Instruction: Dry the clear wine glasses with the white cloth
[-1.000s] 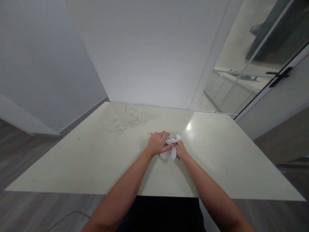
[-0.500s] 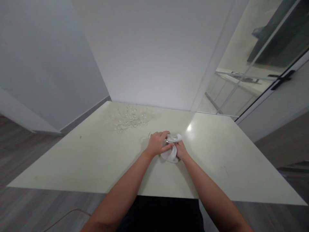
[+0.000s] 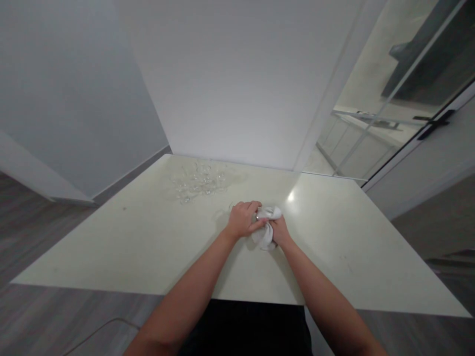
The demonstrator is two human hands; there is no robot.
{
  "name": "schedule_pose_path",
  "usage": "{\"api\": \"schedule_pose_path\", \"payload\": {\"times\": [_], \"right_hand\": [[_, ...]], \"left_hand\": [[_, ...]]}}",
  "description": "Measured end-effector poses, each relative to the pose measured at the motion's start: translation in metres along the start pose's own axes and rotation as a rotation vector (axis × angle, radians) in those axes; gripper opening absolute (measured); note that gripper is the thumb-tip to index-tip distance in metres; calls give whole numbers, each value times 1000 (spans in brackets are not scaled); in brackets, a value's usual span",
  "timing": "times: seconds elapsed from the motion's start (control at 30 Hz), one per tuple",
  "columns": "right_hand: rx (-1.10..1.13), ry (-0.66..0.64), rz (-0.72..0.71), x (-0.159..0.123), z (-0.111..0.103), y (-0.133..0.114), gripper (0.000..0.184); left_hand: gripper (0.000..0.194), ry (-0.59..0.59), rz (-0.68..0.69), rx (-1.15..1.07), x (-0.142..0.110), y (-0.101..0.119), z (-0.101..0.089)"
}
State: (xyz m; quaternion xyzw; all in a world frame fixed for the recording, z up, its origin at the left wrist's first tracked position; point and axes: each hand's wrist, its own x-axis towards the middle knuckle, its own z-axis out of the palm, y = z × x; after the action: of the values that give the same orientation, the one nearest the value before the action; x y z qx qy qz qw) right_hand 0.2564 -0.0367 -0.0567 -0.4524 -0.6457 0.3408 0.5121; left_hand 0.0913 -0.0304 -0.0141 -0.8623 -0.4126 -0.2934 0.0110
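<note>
a clear glass (image 3: 255, 217) is gripped by the left hand (image 3: 243, 218), apparently being wiped with the white cloth (image 3: 264, 238) bunched in the right hand (image 3: 279, 229); steady support seems needed.

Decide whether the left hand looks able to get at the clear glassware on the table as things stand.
Probably, though not freely: only tabletop seems to separate the left hand from the clear glassware, yet that hand grips a shiny, see-through item, which likely needs releasing first.

No writing can be read here: no text, label, brand name, number or sign is legible on anything in view.
</note>
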Motion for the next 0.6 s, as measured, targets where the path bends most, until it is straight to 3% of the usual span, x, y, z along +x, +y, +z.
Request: {"api": "schedule_pose_path", "payload": {"times": [0.07,0.13,0.3,0.4,0.6], "right_hand": [[166,-1,103,0,3,4,21],[132,-35,129,0,3,5,20],[-403,-33,-106,-3,-8,-12,13],[-424,11,-185,-4,-9,-19,18],[34,69,18,3,-3,-7,19]], "left_hand": [[59,58,67,58,1,0,-1],[59,17,60,92,1,0,0],[51,-195,-80,52,-1,-1,4],[51,-224,-124,-10,-2,-2,4],[66,51,27,-21,0,2,1]]}}
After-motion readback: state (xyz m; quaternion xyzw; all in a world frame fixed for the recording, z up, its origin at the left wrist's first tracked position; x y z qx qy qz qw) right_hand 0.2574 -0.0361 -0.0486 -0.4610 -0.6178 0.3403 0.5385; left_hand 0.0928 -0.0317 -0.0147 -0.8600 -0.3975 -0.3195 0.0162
